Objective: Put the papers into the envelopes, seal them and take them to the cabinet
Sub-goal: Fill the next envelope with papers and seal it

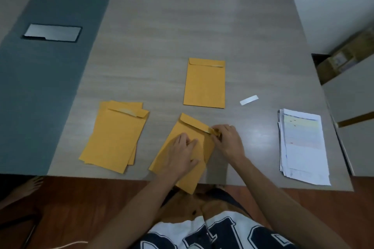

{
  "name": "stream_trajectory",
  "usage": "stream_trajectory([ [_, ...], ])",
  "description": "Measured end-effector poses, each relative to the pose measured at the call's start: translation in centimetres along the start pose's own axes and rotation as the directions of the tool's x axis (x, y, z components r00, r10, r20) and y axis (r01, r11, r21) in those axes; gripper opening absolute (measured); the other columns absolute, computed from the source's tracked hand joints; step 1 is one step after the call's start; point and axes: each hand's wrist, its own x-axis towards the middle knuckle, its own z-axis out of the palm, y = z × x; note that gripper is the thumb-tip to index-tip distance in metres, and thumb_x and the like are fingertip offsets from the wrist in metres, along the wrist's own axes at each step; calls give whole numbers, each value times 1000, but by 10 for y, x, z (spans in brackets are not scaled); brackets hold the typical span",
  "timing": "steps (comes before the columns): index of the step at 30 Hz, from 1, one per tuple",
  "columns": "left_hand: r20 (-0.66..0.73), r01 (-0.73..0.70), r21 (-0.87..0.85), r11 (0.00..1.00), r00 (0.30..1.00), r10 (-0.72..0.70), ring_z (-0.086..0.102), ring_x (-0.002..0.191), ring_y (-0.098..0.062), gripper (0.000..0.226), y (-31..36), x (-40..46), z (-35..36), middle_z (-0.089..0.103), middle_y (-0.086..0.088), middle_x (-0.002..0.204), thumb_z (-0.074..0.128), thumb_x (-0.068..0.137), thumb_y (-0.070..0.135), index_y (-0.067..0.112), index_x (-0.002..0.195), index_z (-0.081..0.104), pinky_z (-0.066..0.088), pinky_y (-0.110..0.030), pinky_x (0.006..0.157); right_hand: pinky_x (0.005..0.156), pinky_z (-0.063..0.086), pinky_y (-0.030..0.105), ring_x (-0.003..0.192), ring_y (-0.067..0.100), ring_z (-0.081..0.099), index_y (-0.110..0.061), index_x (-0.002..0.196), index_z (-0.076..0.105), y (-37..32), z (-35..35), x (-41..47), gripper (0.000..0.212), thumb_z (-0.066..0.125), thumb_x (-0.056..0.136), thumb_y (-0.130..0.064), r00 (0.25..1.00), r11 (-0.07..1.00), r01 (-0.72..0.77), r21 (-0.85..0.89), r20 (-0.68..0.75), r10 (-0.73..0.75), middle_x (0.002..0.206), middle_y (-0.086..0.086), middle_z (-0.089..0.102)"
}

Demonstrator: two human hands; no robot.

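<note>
Working envelope lying tilted at the near table edge, bottom corner hanging just over it, flap end pointing away: probably angled that way so the flap corner comes straight to the right hand. Left hand laid flat across the middle of that envelope, fingers spread and nearly straight, pressing it down rather than gripping, likely to stop it sliding while the strip is pulled. Right hand at the right end of the flap, fingertips closed in a pinch on a thin strip peeling off there; looks like the liner of the glue band, though blur makes that uncertain. Already-peeled white liner lying beyond and to the right of the envelope, apart from everything, seemingly tossed aside. One envelope with flap folded down straight beyond the working one, set alone, apparently finished and parked clear of the work. Stack of envelopes to the left of the working one, flaps visible, presumably awaiting filling. Papers well to the right of it, by the table's right edge, within reach of the right hand. Sealing under way; cabinet trip not yet begun.
</note>
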Motion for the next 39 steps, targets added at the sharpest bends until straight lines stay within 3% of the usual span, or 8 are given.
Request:
stream_trajectory([
  [6, 42, -55, 25, 998, 998, 54, 35, 132, -21, 43, -3, 20, -9, 33, 4, 151, 72, 79, 52, 23, 107, 58, 37, -35, 100, 71, 53, 33, 80, 18, 64, -16, 98, 68, 10, -12, 1, 10, 66, 88, -20, 973, 954, -227, 194, -7, 232, 83, 0, 68],
  [12, 75, -12, 93, 996, 997, 5, 28, 137, -26, 91, -1, 43, -16, 24, 1, 155, 71, 72, 67, 29, 146, 35, 33, -43, 107, 80, 51, 35, 87, 22, 58, -15, 106, 62, 13, -10, -1, 24, 69, 86, -26, 940, 923, -332, 195, -16, 341, 103, 4, 53],
  [14, 98, 20, 111, 994, 995, -31, 20, 143, -29, 102, 1, 52, -17, 13, 3, 162, 70, 70, 71, 28, 152, 26, 30, -47, 111, 82, 51, 37, 89, 23, 59, -14, 107, 61, 13, -9, -1, 24, 68, 87, -25, 940, 924, -332, 189, -9, 340, 107, 5, 53],
  [17, 120, 19, 173, 985, 992, -40, 21, 143, -31, 105, 4, 61, -19, 15, 3, 162, 68, 68, 74, 25, 151, 26, 28, -47, 111, 83, 52, 39, 90, 25, 60, -12, 106, 64, 14, -10, -1, 21, 65, 89, -25, 943, 928, -326, 178, -4, 332, 108, 7, 53],
  [22, 41, 26, 121, 992, 999, -31, 31, 136, -27, 76, 11, 68, -22, 35, -1, 152, 69, 75, 63, 26, 138, 47, 33, -44, 106, 82, 53, 34, 88, 21, 62, -15, 103, 70, 21, -20, 0, 21, 68, 88, -28, 957, 944, -287, 160, 13, 289, 105, 4, 55],
  [28, -160, -75, 48, 996, 984, 82, 51, 111, -26, 28, 58, 78, -32, 58, -6, 113, 63, 89, 31, 13, 110, 64, 38, -36, 87, 84, 52, 34, 95, 22, 62, -14, 110, 70, 53, -51, -5, 31, 67, 87, -34, 939, 929, -322, 181, -68, 339, 108, 7, 60],
  [32, -151, -203, 1, 979, 968, 200, 52, 111, -26, 27, 106, 91, -31, 60, -9, 110, 62, 89, 25, 9, 110, 66, 37, -33, 94, 88, 50, 38, 107, 25, 55, -15, 114, 69, 92, -81, -17, 34, 64, 87, -35, 885, 894, -421, 153, -147, 442, 113, 9, 62],
  [39, -31, -223, -112, 968, 975, 221, 49, 113, -27, 44, 194, 114, 0, 55, -10, 118, 62, 88, 28, 8, 127, 62, 42, -38, 97, 91, 43, 40, 114, 27, 48, -18, 122, 61, 168, -124, -54, 47, 62, 85, -47, 714, 770, -630, 104, -312, 627, 124, 9, 58],
])
